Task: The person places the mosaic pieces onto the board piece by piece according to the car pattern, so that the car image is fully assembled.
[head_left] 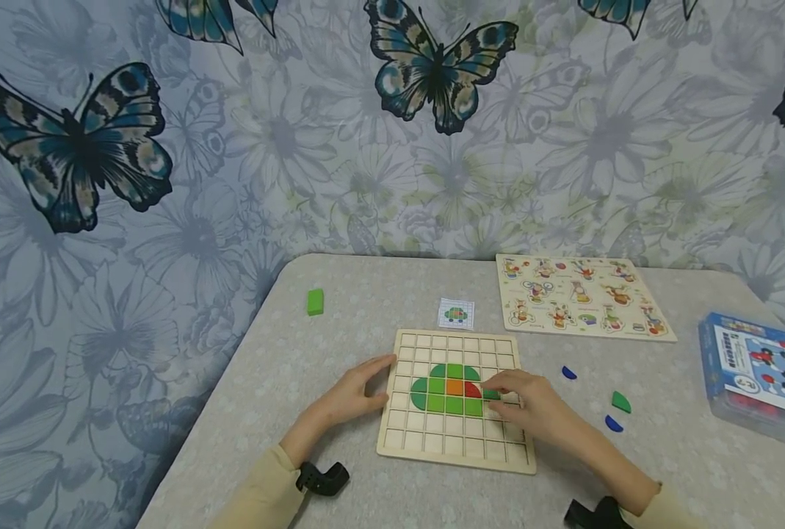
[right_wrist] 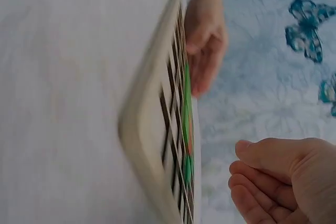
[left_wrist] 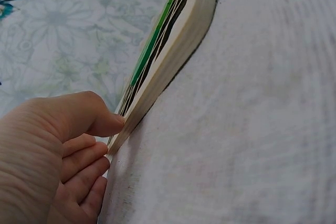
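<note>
A square wooden grid board lies on the table, bearing a pattern of flat pieces: light green squares, dark green rounded pieces, an orange square and a red quarter circle. My left hand rests against the board's left edge; in the left wrist view, its thumb touches the rim. Over the pattern's right side hovers my right hand, partly covering a dark green piece. The right wrist view shows the fingers loosely curved, holding nothing.
Behind the board lies a small pattern card. A picture puzzle board is at the back right, a blue box at far right. Two blue half-round pieces and a green quarter circle lie right; a green block sits back left.
</note>
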Action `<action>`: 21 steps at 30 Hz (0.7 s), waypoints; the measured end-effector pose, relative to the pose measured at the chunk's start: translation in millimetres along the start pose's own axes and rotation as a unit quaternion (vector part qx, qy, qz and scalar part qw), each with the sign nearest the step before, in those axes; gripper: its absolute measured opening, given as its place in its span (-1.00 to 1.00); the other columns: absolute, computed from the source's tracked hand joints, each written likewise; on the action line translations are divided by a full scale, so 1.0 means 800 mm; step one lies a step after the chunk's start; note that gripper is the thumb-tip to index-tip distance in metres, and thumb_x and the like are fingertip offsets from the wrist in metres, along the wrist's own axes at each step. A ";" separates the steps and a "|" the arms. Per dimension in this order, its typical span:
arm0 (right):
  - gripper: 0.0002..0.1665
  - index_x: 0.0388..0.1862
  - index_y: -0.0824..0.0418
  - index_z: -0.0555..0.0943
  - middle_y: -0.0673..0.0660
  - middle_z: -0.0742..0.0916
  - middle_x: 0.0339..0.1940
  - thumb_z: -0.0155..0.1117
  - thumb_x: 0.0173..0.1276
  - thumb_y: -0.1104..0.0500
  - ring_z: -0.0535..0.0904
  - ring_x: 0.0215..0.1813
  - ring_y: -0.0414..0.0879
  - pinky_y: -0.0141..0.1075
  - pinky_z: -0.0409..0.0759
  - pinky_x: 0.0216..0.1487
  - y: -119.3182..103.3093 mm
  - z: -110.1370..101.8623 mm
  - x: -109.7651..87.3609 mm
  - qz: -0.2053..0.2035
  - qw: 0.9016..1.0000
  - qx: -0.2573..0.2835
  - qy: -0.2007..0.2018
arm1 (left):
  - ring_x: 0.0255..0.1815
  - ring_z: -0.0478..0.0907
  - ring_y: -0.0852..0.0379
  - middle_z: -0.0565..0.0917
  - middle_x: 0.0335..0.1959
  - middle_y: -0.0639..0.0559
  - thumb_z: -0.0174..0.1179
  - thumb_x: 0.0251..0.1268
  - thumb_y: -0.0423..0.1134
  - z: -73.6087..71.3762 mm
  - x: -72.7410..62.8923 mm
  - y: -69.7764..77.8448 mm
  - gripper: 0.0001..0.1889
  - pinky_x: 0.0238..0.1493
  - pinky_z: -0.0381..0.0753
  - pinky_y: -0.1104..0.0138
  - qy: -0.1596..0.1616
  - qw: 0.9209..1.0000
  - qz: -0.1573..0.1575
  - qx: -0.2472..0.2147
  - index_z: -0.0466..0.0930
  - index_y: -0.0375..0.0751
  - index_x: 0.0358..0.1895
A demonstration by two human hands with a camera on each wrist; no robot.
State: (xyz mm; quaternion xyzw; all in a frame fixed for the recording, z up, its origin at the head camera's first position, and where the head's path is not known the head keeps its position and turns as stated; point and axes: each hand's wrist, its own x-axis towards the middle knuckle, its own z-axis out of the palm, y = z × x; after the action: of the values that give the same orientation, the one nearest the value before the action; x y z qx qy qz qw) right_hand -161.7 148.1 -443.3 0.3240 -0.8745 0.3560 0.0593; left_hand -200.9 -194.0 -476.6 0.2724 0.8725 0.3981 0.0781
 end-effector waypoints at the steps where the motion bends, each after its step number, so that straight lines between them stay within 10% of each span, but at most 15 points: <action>1: -0.67 -0.05 0.24 0.66 0.05 0.69 -0.09 0.37 0.17 0.33 0.63 -0.15 -0.06 -0.17 0.63 -0.20 0.005 -0.010 -0.005 0.004 1.000 -0.006 0.007 | 0.41 0.13 -0.08 0.25 0.39 -0.16 0.17 0.19 -0.33 0.001 0.001 0.000 -0.31 0.34 0.16 0.03 0.000 1.000 0.000 0.000 0.17 -0.27 0.42; 12: -0.71 -0.01 0.24 0.65 0.15 0.71 -0.10 0.29 0.28 0.23 0.64 -0.15 -0.17 -0.44 0.59 -0.26 0.083 -0.122 -0.090 0.183 0.978 -0.076 0.059 | 0.40 0.13 -0.13 0.26 0.38 -0.20 0.18 0.18 -0.34 -0.001 -0.005 -0.002 -0.31 0.33 0.16 -0.02 0.011 1.000 0.003 0.004 0.19 -0.29 0.41; 21: -0.61 0.04 0.28 0.63 0.22 0.68 -0.01 0.33 0.25 0.17 0.54 -0.14 -0.42 -0.50 0.55 -0.22 0.121 -0.127 -0.130 0.263 0.963 -0.060 0.030 | 0.39 0.16 -0.13 0.28 0.37 -0.19 0.19 0.17 -0.37 0.002 0.001 -0.002 -0.30 0.33 0.17 -0.01 0.011 1.000 0.017 -0.001 0.18 -0.31 0.41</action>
State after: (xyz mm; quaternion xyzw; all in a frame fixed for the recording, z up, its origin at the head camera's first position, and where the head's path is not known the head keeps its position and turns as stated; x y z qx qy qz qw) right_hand -152.0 321.8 -459.3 0.0679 -0.9465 0.3152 0.0096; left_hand -201.6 -193.6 -479.0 0.2831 0.8679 0.4035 0.0622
